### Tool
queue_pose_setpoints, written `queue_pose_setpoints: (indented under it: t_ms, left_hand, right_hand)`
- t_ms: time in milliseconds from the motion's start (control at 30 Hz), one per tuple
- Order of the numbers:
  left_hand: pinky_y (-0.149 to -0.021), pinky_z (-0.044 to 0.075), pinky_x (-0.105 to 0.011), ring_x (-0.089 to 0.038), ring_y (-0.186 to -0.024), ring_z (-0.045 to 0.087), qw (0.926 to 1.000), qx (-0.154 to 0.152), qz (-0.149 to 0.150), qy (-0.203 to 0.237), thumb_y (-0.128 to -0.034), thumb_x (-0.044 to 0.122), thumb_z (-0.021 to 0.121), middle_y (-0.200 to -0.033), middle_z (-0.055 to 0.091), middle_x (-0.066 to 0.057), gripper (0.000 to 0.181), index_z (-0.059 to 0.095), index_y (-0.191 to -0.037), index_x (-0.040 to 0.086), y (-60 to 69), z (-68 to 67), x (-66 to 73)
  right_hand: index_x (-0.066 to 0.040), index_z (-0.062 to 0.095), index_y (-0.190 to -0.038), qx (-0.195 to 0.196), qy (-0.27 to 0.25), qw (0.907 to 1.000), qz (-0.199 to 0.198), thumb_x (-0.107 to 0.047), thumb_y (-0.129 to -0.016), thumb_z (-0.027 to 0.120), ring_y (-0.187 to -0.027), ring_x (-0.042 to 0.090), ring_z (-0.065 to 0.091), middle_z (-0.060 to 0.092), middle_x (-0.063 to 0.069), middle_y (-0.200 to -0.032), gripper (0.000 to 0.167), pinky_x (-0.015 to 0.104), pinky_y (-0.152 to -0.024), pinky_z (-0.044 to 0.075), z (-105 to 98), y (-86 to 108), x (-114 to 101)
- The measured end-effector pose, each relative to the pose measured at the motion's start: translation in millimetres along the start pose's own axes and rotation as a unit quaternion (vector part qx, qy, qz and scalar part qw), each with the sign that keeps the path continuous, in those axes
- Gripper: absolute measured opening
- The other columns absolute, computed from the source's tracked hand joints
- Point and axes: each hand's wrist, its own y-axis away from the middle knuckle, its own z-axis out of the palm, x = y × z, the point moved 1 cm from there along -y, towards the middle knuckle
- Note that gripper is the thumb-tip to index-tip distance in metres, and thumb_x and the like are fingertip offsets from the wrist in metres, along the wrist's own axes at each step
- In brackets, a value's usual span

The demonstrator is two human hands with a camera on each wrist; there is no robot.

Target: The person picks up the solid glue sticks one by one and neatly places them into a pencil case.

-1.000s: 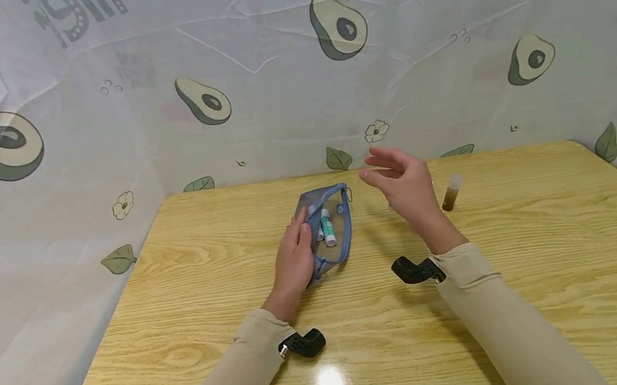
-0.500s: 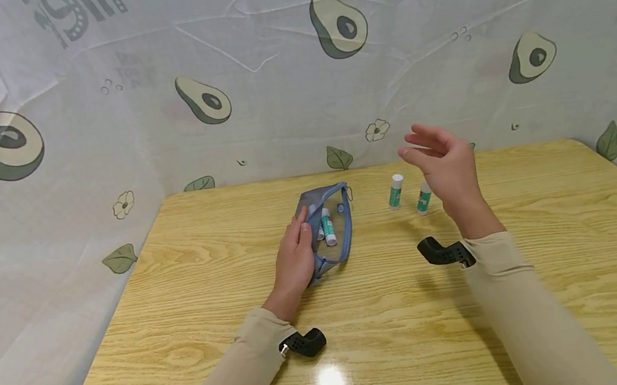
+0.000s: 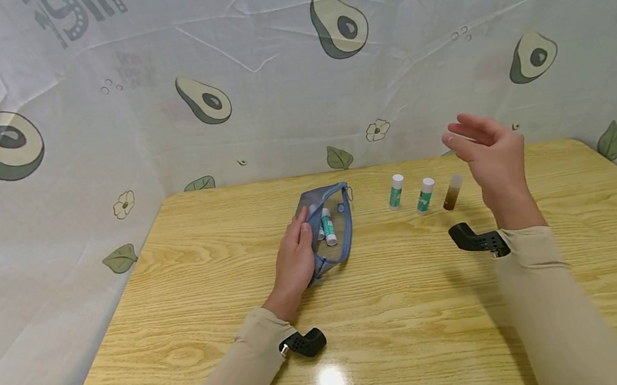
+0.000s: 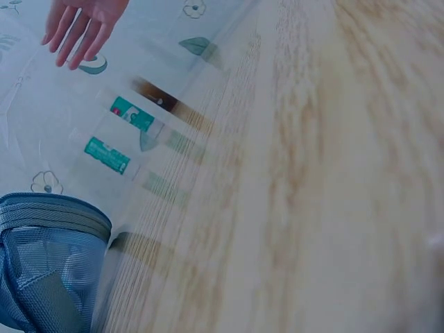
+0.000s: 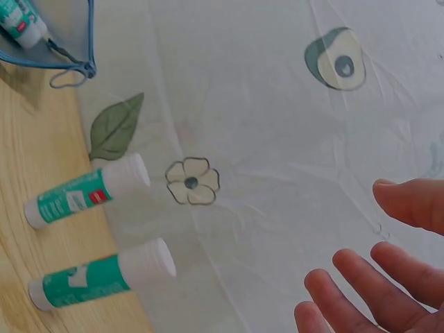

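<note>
Left hand [image 3: 291, 248] flat against mesh pouch [image 3: 345, 240], seemingly two glue sticks [image 3: 328, 228] inside; right hand [image 3: 493, 155] loosely spread, empty; two upright sticks [image 3: 396, 194], brown tube [image 3: 452, 193] remain outside.

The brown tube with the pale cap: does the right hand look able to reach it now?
Probably yes. The right hand holds nothing and hovers close to the brown tube, with nothing visible between them; the nearest glue stick stands on the tube's other side.

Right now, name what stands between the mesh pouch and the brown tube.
The head view shows a first green tube nearer the mesh pouch, then a second green tube nearer the brown tube, both upright.
</note>
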Motion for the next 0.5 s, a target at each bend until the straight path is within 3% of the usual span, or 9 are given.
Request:
queue_pose_setpoints:
  t_ms: [233, 500]
  left_hand:
    - [-0.136, 0.014, -0.057, -0.031, -0.168, 0.014, 1.0, 0.001, -0.001, -0.003, -0.117, 0.035, 0.035, -0.178, 0.024, -0.008, 0.052, 0.036, -0.168, 0.025, -0.5, 0.2, 0.6]
    - [-0.136, 0.014, -0.057, -0.03, -0.168, 0.014, 1.0, 0.002, -0.001, -0.004, -0.117, 0.036, 0.035, -0.178, 0.024, -0.007, 0.051, 0.036, -0.168, 0.027, -1.0, 0.4, -0.4]
  right_hand:
    - [-0.011, 0.062, -0.148, 0.012, -0.092, 0.9955, 0.019, -0.018, -0.093, 0.084, -0.094, -0.002, 0.074, 0.073, -0.01, -0.117, 0.061, 0.01, -0.082, 0.056, -19.7, -4.0, -1.3]
    - [-0.01, 0.064, -0.144, 0.029, -0.109, 0.9936, 0.013, -0.016, -0.091, 0.085, -0.093, -0.001, 0.075, 0.075, -0.009, -0.115, 0.057, 0.009, -0.079, 0.057, -30.2, -4.9, -3.1]
